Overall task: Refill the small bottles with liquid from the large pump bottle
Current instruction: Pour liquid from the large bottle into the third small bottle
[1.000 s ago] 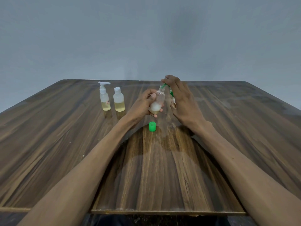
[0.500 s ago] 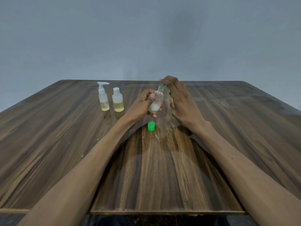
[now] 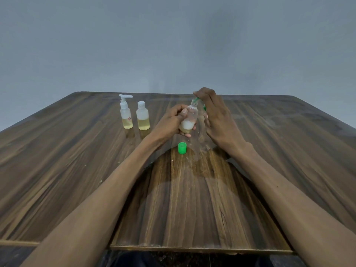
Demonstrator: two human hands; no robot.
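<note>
The person's left hand [image 3: 171, 122] is wrapped around a small clear plastic bottle [image 3: 189, 119], holding it up off the dark wood-grain bench [image 3: 77, 160] and tilted so its open neck leans toward the other hand. White foam sits over a shallow layer of pale yellow liquid at its bottom; most of the bottle looks empty.

The right hand [image 3: 215, 118] is raised beside it, fingertips curled down over a slim green nozzle [image 3: 196, 99] that meets the small bottle's mouth. The large pump bottle this nozzle belongs to is almost wholly hidden behind that hand, so I can't make out its body or how full it is. The fingers look pressed onto the pump head rather than spread.

To my eye this is the filling step for this bottle, with a good way to go before it is full. Next it calls for steady presses with the nozzle kept inside the narrow neck, since a slip would spill onto the bench.

A small green plastic cap [image 3: 182, 148] lies on the bench just in front of the hands, presumably waiting to go back on. Farther left stand a clear pump-topped small bottle [image 3: 126, 112] and a clear white-capped small bottle [image 3: 143, 116], each roughly a third full of yellow liquid.
</note>
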